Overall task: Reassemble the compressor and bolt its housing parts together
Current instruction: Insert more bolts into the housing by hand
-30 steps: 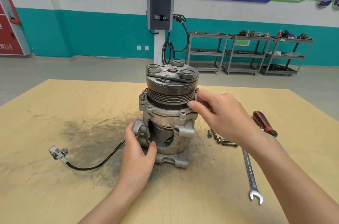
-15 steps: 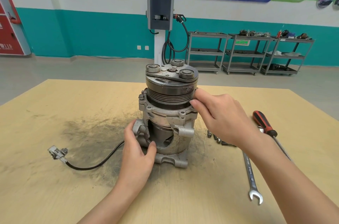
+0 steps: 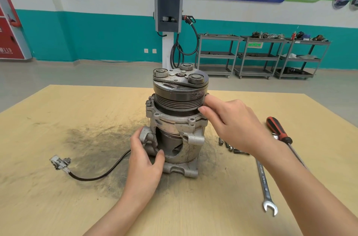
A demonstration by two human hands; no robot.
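The compressor (image 3: 175, 125) stands upright at the middle of the wooden table (image 3: 58, 187), its dark grooved pulley and clutch plate (image 3: 180, 88) on top. My left hand (image 3: 145, 160) grips the lower housing on its left side, thumb against the cutaway opening. My right hand (image 3: 230, 123) is at the right rim of the upper flange, fingertips pinched together by the pulley; what they hold is hidden. One bolt (image 3: 148, 103) sits in the flange at the left. Loose bolts (image 3: 230, 146) lie on the table just right of the compressor.
A combination wrench (image 3: 265, 187) and a red-and-black screwdriver (image 3: 279, 131) lie to the right under my right forearm. A black cable with a grey plug (image 3: 59, 162) runs left from the compressor over a dark grease smear. Shelving carts stand far behind.
My right hand's fingertips have shifted slightly back along the flange rim, toward the far right side of the pulley. My left hand and the compressor have stayed put.
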